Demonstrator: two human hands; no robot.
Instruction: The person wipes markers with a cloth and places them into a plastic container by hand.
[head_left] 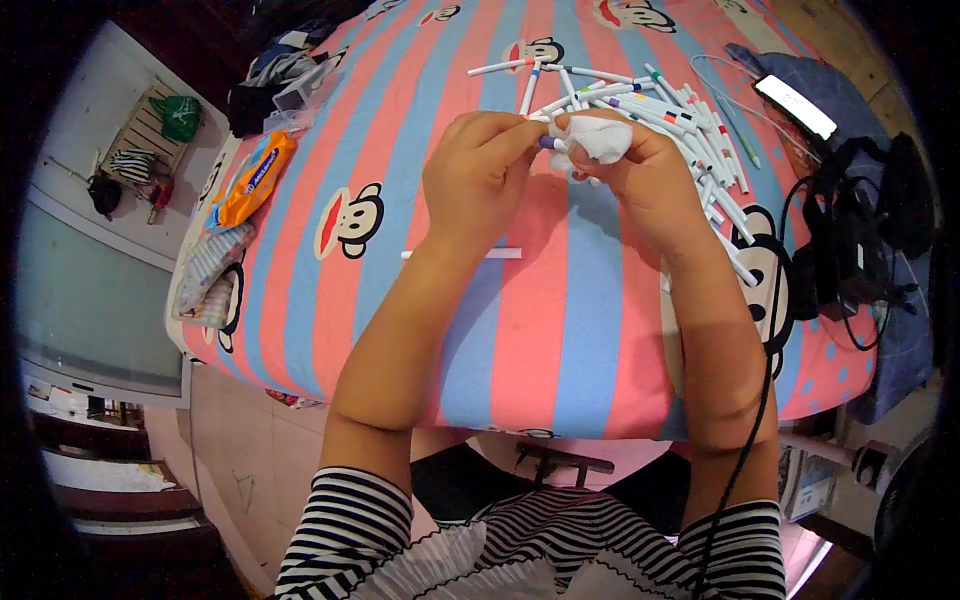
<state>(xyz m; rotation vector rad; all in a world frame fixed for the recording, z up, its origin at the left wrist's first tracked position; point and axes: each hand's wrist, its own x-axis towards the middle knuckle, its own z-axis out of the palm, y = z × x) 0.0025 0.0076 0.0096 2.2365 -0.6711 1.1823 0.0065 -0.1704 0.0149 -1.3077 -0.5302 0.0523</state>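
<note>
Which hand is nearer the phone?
Your right. Your right hand is just left of the marker pile, with the phone beyond the pile's right side; your left hand is farther left.

Black-and-white striped sleeves (345, 535), with pale ruffled fabric (435, 560).

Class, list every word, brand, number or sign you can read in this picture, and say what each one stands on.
Orange packet: white lettering on a blue patch, too blurred to quote.
Phone: faint marks on its bright screen, too small to read.
White pens: no print legible.
Nothing here can be quoted with certainty.
</note>
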